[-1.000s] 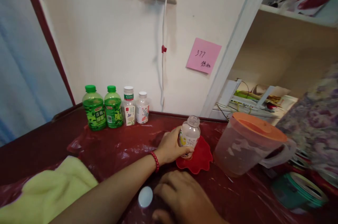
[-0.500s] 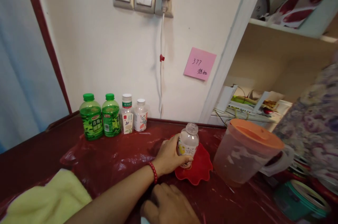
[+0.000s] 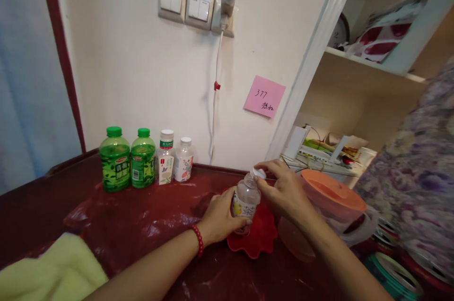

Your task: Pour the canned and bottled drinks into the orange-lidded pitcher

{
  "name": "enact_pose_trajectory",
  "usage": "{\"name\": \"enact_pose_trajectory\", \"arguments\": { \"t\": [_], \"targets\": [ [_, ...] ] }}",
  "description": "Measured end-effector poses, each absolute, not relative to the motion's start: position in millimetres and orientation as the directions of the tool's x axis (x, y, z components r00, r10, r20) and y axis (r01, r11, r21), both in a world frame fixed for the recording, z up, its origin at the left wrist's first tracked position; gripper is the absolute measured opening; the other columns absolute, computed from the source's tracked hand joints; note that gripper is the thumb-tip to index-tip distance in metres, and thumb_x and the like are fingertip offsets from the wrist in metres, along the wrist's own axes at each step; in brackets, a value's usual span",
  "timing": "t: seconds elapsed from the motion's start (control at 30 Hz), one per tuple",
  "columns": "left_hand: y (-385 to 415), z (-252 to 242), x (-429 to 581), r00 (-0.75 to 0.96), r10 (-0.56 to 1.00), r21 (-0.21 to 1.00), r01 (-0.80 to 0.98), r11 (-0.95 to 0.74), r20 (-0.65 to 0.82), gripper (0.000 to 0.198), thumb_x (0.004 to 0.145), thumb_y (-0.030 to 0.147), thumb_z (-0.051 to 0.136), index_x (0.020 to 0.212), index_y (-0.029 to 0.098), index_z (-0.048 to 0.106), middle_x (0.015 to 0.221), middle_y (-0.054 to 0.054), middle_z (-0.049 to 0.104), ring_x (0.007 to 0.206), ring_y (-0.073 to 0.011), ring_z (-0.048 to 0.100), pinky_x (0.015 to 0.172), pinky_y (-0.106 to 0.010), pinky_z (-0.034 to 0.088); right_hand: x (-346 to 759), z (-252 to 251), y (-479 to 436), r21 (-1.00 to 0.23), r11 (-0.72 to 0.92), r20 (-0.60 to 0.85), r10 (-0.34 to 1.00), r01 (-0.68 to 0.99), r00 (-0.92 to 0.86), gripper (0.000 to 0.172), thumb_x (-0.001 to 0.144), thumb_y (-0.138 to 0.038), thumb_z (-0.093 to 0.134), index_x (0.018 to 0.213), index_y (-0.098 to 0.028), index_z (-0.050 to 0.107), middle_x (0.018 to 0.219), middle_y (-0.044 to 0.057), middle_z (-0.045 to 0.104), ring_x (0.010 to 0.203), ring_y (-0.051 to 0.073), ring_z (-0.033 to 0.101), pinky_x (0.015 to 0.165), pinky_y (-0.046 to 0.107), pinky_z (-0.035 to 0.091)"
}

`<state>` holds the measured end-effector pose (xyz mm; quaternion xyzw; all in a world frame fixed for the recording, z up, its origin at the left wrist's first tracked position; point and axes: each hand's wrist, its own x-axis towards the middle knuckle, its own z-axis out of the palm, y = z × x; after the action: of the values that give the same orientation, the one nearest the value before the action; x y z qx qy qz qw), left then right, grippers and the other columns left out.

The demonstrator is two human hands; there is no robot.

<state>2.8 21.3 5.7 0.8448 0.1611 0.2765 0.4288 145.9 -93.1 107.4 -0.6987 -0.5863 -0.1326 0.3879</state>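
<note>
A small clear bottle [image 3: 245, 197] with a yellow-and-white label stands upright on a red wavy-edged dish [image 3: 258, 239]. My left hand [image 3: 220, 218] is wrapped round the bottle's body, with a red bead bracelet at its wrist. My right hand [image 3: 282, 190] pinches a white cap [image 3: 258, 173] right at the bottle's mouth. I cannot tell whether the cap sits on the neck or just above it.
Two green bottles [image 3: 114, 159] and two small white-capped bottles [image 3: 175, 159] line the wall. A clear pitcher with an orange lid [image 3: 331, 194] stands to the right, a yellow-green cloth [image 3: 53, 270] lies at front left, and a teal container [image 3: 393, 277] sits at front right. Shelves hold clutter.
My right hand left the table near the white cap and rose to the bottle's mouth, holding the cap. The left hand kept its grip. The view tilted up a little.
</note>
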Motion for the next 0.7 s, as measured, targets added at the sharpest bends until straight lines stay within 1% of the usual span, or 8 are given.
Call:
{"name": "enact_pose_trajectory", "arguments": {
  "t": [0.07,0.2,0.4,0.53,0.63,0.7],
  "targets": [
    [21,5,3,0.796,0.514,0.817,0.043,-0.576,0.321,0.059,0.067,0.03,0.082,0.121,0.024,0.061,0.111,-0.005,0.075,0.1,-0.0287,0.069,0.088,-0.036,0.052,144,108,-90,-0.382,-0.001,0.629,0.732,0.924,0.261,0.025,0.083,-0.027,0.057,0.101,-0.017,0.073,0.094,0.008,0.066,0.086,0.021,0.064,0.078,0.035,0.049],
    [22,5,3,0.798,0.513,0.815,0.049,-0.578,0.316,0.061,0.068,0.032,0.081,0.125,0.024,0.061,0.114,-0.006,0.075,0.104,-0.0304,0.069,0.093,-0.04,0.052,139,114,-92,-0.367,0.015,0.59,0.777,0.93,0.22,0.025,0.084,-0.026,0.06,0.102,-0.017,0.074,0.094,0.008,0.064,0.085,0.021,0.063,0.076,0.035,0.049],
    [22,5,3,0.791,0.519,0.813,0.048,-0.58,0.323,0.061,0.067,0.033,0.081,0.125,0.024,0.062,0.114,-0.007,0.075,0.105,-0.0311,0.069,0.094,-0.042,0.052,134,116,-93,-0.381,-0.018,0.536,0.81,0.924,0.236,0.022,0.083,-0.022,0.063,0.102,-0.018,0.074,0.094,0.008,0.062,0.084,0.021,0.061,0.075,0.036,0.049],
    [22,4,3,0.787,0.518,0.818,0.03,-0.575,0.335,0.06,0.068,0.032,0.081,0.124,0.024,0.062,0.116,-0.007,0.074,0.106,-0.0313,0.068,0.094,-0.042,0.051,135,111,-92,-0.369,-0.008,0.549,0.805,0.929,0.225,0.021,0.084,-0.023,0.063,0.102,-0.019,0.074,0.094,0.007,0.061,0.085,0.021,0.061,0.075,0.035,0.049],
    [22,4,3,0.788,0.509,0.82,0.009,-0.572,0.346,0.059,0.068,0.03,0.081,0.123,0.024,0.062,0.118,-0.006,0.074,0.106,-0.0303,0.068,0.092,-0.04,0.052,137,105,-91,-0.348,0.0,0.587,0.78,0.938,0.217,0.022,0.086,-0.026,0.062,0.103,-0.018,0.074,0.093,0.008,0.061,0.085,0.022,0.062,0.076,0.036,0.049],
    [22,4,3,0.785,0.508,0.821,-0.001,-0.571,0.355,0.059,0.067,0.027,0.081,0.123,0.025,0.062,0.117,-0.005,0.074,0.104,-0.0293,0.068,0.091,-0.039,0.052,137,100,-91,-0.359,0.008,0.61,0.758,0.933,0.228,0.023,0.088,-0.027,0.061,0.104,-0.017,0.074,0.094,0.009,0.062,0.086,0.023,0.063,0.078,0.038,0.048]
  ]
}}
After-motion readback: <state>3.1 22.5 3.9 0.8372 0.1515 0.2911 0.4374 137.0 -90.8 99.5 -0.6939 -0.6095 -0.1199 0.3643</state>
